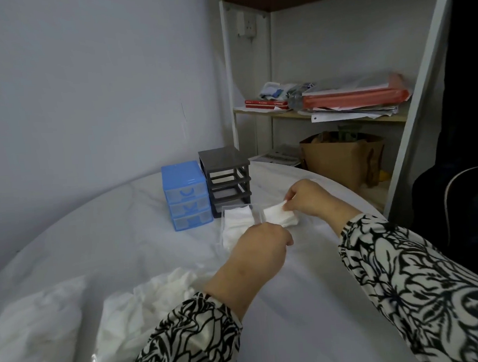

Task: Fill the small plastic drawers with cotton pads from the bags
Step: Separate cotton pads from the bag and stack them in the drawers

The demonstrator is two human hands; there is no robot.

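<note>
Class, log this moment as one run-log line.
right hand: pinches cotton pads | left hand: at clear drawer, grip unclear | grey frame: slots empty

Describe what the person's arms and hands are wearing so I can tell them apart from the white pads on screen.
Both arms wear long sleeves in a bold black-and-white floral or leaf print, gathered at the cuffs just above the wrists. The left hand and right hand are bare: no gloves, and no rings, watch or bracelets that I can make out.
</note>
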